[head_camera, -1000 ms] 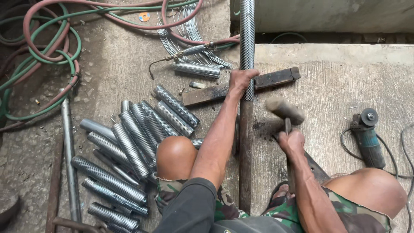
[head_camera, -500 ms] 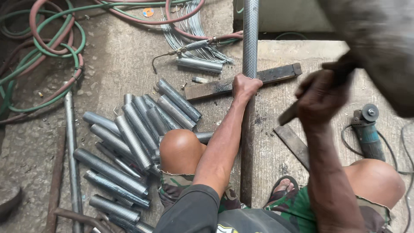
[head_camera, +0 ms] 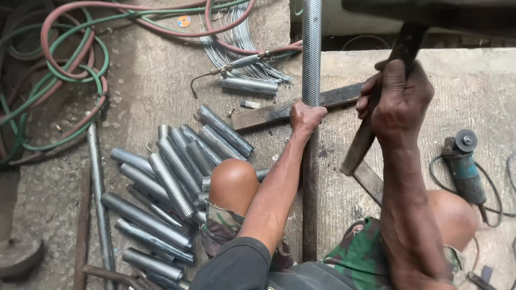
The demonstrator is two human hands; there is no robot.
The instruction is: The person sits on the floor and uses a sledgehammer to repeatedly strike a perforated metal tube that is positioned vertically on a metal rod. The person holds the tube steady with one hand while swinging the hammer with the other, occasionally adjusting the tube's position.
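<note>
While left hand (head_camera: 306,115) fingers grip the perforated pipe (head_camera: 311,51), right hand (head_camera: 398,99) clenches a hammer handle (head_camera: 376,115).

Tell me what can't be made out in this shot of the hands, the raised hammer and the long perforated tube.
Head view:
- Dark hammer head: blurred and cut off by the top edge; its shape is unclear.
- Long perforated metal tube: its far end runs past the top edge.
- Right hand: its palm side faces away, so its grip on the handle is hidden.
- Left hand: wraps the tube and covers that stretch.
</note>
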